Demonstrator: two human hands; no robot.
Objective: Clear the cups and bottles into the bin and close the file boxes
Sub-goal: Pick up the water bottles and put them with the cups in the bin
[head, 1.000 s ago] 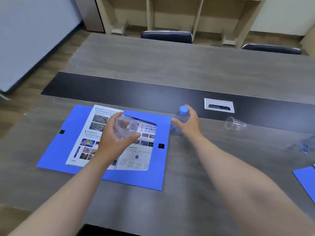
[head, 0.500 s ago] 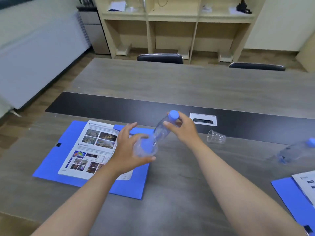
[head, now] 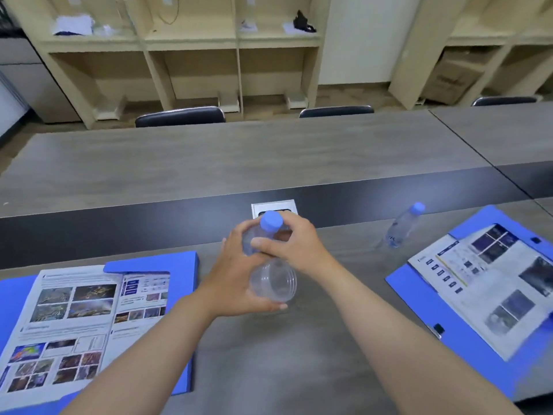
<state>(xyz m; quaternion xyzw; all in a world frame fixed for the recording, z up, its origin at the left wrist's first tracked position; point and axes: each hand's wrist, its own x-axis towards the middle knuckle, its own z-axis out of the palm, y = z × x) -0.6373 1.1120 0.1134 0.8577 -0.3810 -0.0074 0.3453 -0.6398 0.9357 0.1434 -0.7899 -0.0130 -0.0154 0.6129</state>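
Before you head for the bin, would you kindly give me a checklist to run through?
1. Left hand holds the cup: ok.
2. Right hand grips the bottle at its neck: ok.
3. Bottle capped: ok.
4. Bin in sight: not ok, none in view.
5. Second bottle cleared: not ok, it stands on the table.
6. File boxes closed: not ok, the left box and right box lie open.
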